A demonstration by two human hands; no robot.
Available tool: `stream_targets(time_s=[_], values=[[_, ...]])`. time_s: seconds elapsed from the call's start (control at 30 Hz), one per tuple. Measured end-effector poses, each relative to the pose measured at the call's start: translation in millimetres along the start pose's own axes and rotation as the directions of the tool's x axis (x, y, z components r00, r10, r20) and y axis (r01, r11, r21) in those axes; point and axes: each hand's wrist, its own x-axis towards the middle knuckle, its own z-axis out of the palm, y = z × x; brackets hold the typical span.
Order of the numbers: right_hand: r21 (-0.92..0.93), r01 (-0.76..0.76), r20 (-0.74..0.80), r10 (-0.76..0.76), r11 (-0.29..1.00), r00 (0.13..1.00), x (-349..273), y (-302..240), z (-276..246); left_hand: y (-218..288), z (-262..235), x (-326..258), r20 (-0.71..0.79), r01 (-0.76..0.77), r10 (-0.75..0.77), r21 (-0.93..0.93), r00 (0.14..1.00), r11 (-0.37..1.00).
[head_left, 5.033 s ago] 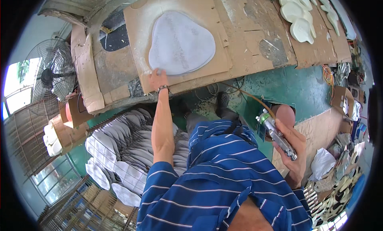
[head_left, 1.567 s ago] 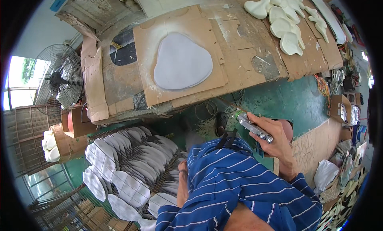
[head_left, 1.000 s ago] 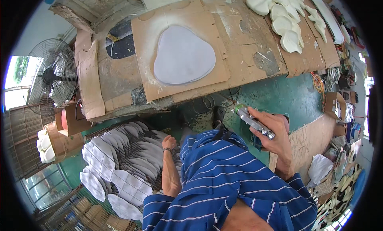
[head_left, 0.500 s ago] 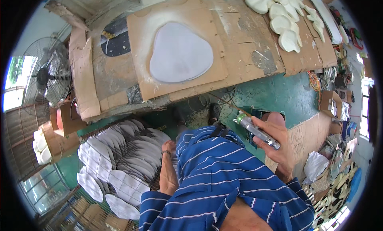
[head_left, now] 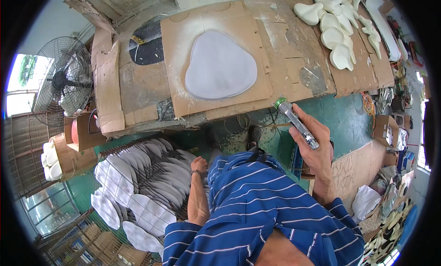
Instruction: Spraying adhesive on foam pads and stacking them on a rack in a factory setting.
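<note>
My right hand (head_left: 318,144) grips a metal spray gun (head_left: 297,123) with a green ring at its head, held just off the front edge of the workbench (head_left: 294,89). Its head points toward the bench. A pale grey, rounded three-lobed pad (head_left: 220,66) lies flat on a brown cardboard sheet (head_left: 177,77) on the bench, with whitish overspray around it. Low at my side hangs my left hand (head_left: 199,165), fingers curled in with nothing visible in them. Beside it, a wire rack (head_left: 133,148) holds many similar grey pads (head_left: 154,211) on edge.
Cream moulded foam pieces (head_left: 337,40) are heaped at the bench's far right. A wire-guarded fan (head_left: 62,80) stands at the left, above a cardboard box (head_left: 85,132). A hose lies on the green floor (head_left: 342,114). Bags and scraps (head_left: 367,199) pile up at right.
My right hand has tilted and raised the spray gun a little toward the bench edge. The view has shifted slightly. My left hand stays low by the rack.
</note>
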Motion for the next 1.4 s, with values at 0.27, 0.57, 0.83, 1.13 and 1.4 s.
stream_targets(time_s=[0.27, 0.57, 0.83, 1.13, 1.4], values=[[-0.011, -0.024, -0.033, 0.024, 1.000, 0.999, -4, 6, -10, -42, -24, 7, -0.046, 0.092, -0.094, -0.040, 0.995, 0.995], [0.016, 0.075, 0.011, -0.075, 0.997, 0.997, -5, 2, -9, 0, 2, 9, 0.023, 0.049, -0.047, -0.062, 0.999, 0.997], [-0.146, -0.074, -0.004, 0.074, 0.986, 0.997, -16, 3, -26, 23, 10, 12, 0.033, 0.006, -0.009, 0.106, 0.999, 0.994], [-0.095, 0.064, 0.180, -0.046, 0.993, 0.983, -18, -9, -33, 6, 8, 12, -0.037, 0.127, -0.122, 0.229, 0.992, 0.965], [-0.073, 0.013, 0.177, 0.000, 0.997, 0.984, -29, -4, -38, 47, 45, 16, 0.020, -0.074, 0.071, 0.198, 0.997, 0.977]])
